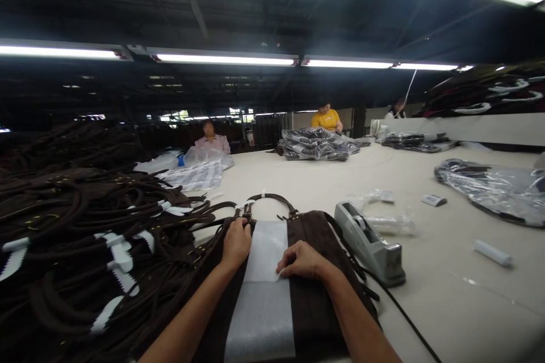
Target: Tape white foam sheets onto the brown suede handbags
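A dark brown bag (pixel 317 306) with looped handles (pixel 272 197) lies flat in front of me. Down its middle runs a strip of thin white wrapping paper (pixel 266 249), with a fold or overlapping edge across it. My right hand (pixel 301 261) pinches the paper's edge between thumb and fingers. At the bag's top edge, by the foot of a handle, my left hand (pixel 237 244) is closed with curled fingers on the bag; its fingertips are partly hidden. Close to the bag's right side stands a grey tape dispenser (pixel 370 247).
Brown bags with white-wrapped handles are heaped on the left (pixel 106 227). Plastic-wrapped bags (pixel 317 144) lie across the pale table (pixel 404 170), with more at right (pixel 498 187). A white tube (pixel 493 252) lies at right. Several people sit beyond the table.
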### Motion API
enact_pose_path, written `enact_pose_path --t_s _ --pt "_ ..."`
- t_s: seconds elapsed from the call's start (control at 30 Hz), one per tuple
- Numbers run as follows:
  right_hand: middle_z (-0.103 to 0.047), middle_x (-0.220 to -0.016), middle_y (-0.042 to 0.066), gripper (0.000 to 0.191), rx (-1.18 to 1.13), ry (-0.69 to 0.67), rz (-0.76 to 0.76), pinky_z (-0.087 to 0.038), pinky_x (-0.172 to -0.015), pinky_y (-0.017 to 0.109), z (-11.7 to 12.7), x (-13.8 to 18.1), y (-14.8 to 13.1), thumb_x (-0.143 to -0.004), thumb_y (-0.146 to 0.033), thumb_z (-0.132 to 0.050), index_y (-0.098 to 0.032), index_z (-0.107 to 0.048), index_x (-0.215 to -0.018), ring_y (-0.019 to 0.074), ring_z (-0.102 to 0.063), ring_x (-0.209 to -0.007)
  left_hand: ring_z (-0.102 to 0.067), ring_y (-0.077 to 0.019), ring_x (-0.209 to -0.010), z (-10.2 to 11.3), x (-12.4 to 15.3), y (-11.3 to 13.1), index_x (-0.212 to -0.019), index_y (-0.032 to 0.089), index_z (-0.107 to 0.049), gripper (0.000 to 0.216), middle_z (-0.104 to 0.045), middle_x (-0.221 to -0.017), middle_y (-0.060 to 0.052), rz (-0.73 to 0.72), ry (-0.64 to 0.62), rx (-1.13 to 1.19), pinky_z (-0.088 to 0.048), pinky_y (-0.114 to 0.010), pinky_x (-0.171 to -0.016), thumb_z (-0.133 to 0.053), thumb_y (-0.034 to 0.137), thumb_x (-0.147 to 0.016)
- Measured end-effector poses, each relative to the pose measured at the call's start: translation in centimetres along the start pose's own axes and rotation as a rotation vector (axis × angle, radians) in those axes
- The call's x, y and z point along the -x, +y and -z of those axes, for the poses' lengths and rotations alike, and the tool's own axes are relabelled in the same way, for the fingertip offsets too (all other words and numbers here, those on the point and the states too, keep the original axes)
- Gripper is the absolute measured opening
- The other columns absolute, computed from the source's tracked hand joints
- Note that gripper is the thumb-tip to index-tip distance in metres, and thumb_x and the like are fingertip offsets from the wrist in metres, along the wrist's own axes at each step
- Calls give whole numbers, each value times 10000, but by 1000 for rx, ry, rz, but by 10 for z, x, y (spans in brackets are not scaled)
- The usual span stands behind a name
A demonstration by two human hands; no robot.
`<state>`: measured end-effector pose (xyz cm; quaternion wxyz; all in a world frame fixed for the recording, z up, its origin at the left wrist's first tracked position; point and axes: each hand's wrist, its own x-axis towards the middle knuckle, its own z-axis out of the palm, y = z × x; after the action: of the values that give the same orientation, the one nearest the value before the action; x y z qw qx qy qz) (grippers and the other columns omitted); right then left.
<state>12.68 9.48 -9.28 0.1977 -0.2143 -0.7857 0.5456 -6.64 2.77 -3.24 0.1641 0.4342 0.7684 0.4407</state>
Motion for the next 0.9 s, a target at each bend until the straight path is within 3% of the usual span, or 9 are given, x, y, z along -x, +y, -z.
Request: enact_pose_path --t_s 0.1,0.17,0.23,0.37,0.43,0.53,0.6,0.7,0.9 --pt "-754 -803 49 227 40 4 -10 -503 -725 271 0 1 -3 -570 -249 -763 -159 -772 -779 204 -681 -787 -314 -208 -1396 -5 27 10 -1270 217 -546 381 -447 -1461 -61 -337 -127 -113 -214 -345 -1168 -496 260 -895" --pt "-752 -775 42 216 78 13 -21 -499 -699 255 1 2 -5 -573 -208 -735 -151 -774 -777 201 -680 -766 -261 -204 -1426 -16 45 2 -1348 228 -485 452 -376 -1515 -41 -562 -298 -301 -172 -379 -1190 -465 347 -912" --pt "-751 -758 33 224 111 19 -27 -495 -677 238 1 4 -5 -573 -132 -664 -148 -774 -767 195 -680 -755 -211 -213 -1444 -26 58 -13 -1435 203 -366 551 -290 -1551 -71 -671 -446 -539 -157 -435 -1192 -354 460 -948" --pt "-755 -760 20 395 152 51 0 -510 -703 230 -1 11 -9 -576 -41 -468 -172 -781 -779 177 -695 -761 -148 -204 -1456 -36 68 -36 -1490 189 -235 668 -200 -1573 -84 -591 -516 -741 -128 -446 -1195 -181 577 -949" --pt "-756 -777 20 444 242 195 51 -519 -754 250 -2 16 -11 -607 -34 -432 -195 -784 -825 175 -702 -773 -133 -207 -1458 -36 68 -37 -1492 193 -230 681 -189 -1574 -81 -581 -507 -745 -110 -453 -1195 -169 592 -943" --pt "-739 -1023 11 511 392 340 156 -478 -926 276 -6 23 -12 -660 -22 -425 -248 -765 -967 177 -679 -985 -91 -229 -1463 -37 67 -32 -1497 154 -209 720 -143 -1578 -110 -547 -488 -740 -89 -479 -1190 -167 604 -937" --pt "-695 -1143 9 537 455 289 134 -428 -1007 285 -9 26 -10 -654 -8 -442 -260 -751 -1014 183 -629 -1110 -58 -252 -1464 -36 68 -30 -1494 99 -194 759 -101 -1575 -149 -513 -478 -734 -70 -498 -1185 -179 608 -932" --pt "-685 -1153 29 541 487 248 24 -385 -1054 288 -12 29 -9 -636 11 -455 -242 -752 -1012 186 -609 -1144 -57 -269 -1463 -30 72 -29 -1484 50 -203 766 -93 -1568 -182 -472 -503 -713 -68 -503 -1181 -199 584 -935" --pt "-681 -1158 27 567 532 270 4 -351 -1089 331 -24 56 -24 -639 31 -406 -239 -757 -994 187 -579 -1186 -114 -220 -1460 -5 81 -38 -1490 163 -241 656 -170 -1572 -91 -471 -611 -627 -107 -450 -1187 -222 530 -946"
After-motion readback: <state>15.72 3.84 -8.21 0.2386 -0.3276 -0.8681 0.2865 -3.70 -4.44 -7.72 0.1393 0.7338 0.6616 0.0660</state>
